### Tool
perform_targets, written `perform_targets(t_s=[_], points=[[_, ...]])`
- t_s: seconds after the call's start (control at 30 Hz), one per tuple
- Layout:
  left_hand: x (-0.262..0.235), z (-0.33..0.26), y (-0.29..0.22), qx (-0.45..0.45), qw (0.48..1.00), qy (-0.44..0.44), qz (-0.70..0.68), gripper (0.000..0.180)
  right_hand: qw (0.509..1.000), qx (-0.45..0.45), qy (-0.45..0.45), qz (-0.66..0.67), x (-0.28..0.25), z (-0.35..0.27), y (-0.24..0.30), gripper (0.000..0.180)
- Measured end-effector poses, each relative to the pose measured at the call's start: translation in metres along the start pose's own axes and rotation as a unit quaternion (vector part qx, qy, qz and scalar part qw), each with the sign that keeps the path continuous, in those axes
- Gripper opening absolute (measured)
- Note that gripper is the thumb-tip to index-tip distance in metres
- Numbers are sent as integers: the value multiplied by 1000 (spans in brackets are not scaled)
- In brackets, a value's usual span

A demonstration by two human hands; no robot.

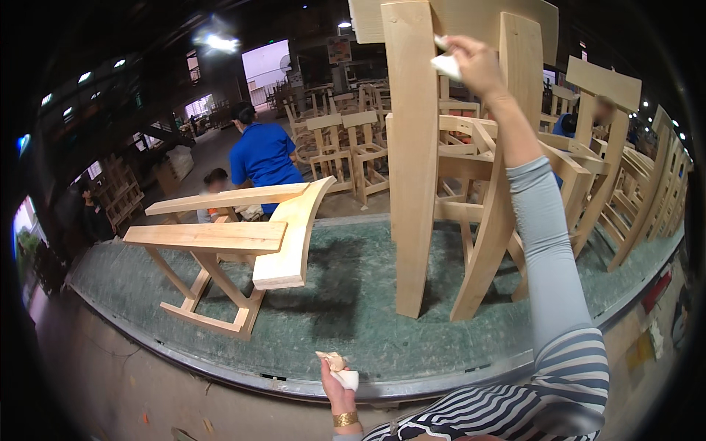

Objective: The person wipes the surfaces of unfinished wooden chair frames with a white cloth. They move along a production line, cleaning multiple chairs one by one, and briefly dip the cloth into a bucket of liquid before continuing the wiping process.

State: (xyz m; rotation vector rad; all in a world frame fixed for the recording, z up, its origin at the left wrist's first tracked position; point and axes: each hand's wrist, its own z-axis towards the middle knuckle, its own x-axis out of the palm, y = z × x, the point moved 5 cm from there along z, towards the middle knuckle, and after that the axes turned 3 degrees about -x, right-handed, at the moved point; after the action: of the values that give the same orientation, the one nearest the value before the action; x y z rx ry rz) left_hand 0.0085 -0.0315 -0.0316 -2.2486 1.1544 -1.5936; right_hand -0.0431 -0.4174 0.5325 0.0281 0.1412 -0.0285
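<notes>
Chair (pixel 213 237) at far left sits tipped on our green bench (pixel 471 353), 2 posts running near level out to a wide curved board (pixel 290 253). Person in a blue shirt (pixel 266 153) stands past it, back to us. More bare chair frames (pixel 360 140) on the floor beyond.

Left hand (pixel 338 397): low, at the bench's near edge, palm up, cupped around a tan-and-white wad (pixel 340 370). Wad lies in our palm and fingers, well apart from both nearby chairs. Gold band (pixel 345 419) on that wrist.

Center-right: upright chair (pixel 412 147), 2 thick posts toward us, top board (pixel 471 18) across them, feet on the bench.

Right hand (pixel 476 65): raised between those 2 posts, just below the top board, pinching a white piece (pixel 447 66). Piece pokes out left of our fingertips, right at the left post's inner edge; we can't tell if it touches.

Far right: row of similar chairs (pixel 610 154), same bench.
</notes>
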Motion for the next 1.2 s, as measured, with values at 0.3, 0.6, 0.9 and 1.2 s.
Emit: perform_targets(t_s=[0.3, 0.6, 0.9, 1.2], points=[[8, 3, 3, 11, 1000, -13, -10, 29, 949, -119, -57, -288, -16, 54, 37, 18], [-15, 14, 19, -29, 999, 18, -13, 31, 962, -143, -88, -216, -71, 51, 15, 27], [-3, 10, 15, -5, 1000, -13, -19, 29, 921, -273, -146, -237, -43, 53, 51, 23], [-14, 2, 22, 1, 999, -38, -17, 29, 899, -356, 46, -252, -23, 24, 32, 26]])
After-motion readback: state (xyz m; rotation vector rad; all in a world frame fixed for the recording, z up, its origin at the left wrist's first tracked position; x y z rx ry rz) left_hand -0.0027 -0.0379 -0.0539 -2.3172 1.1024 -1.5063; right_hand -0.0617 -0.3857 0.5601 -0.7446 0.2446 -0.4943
